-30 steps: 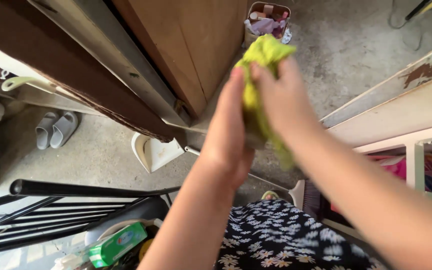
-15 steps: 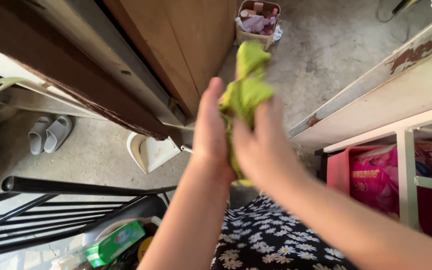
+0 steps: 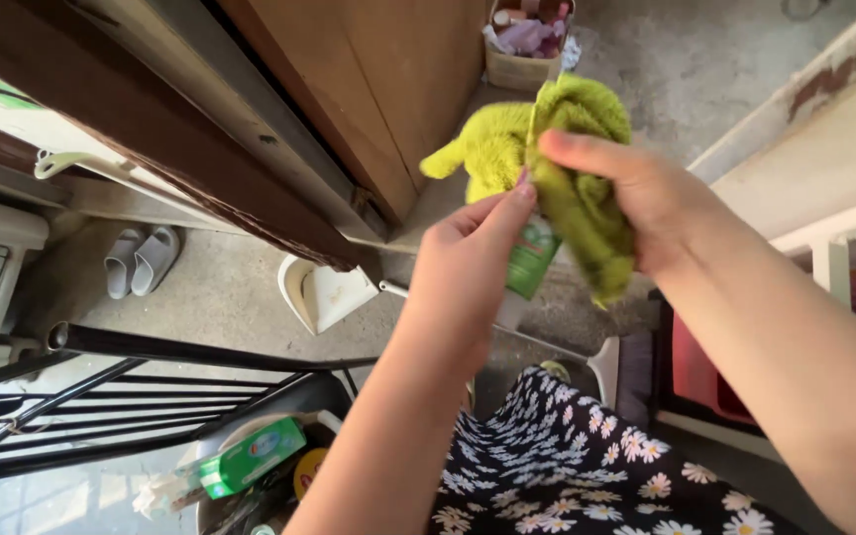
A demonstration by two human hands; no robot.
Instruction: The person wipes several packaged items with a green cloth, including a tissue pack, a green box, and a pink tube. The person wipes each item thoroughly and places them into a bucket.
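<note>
Both hands are raised in front of me around a yellow-green fuzzy cloth. My right hand grips the cloth from the right, thumb across its top. My left hand pinches the cloth's lower left edge with its fingertips. A green and white tube pokes out below the cloth between the two hands; which hand holds it is hidden. Below is my lap in dark fabric with white daisies.
A wooden door and dark frame stand at upper left. On the concrete floor are grey slippers, a white dustpan and a basket of items. A black metal railing, a bucket with a green packet, and a white shelf are close.
The hands have come apart a little. The cloth has opened out wider, and the green and white tube now shows beneath it. The view has shifted slightly.
</note>
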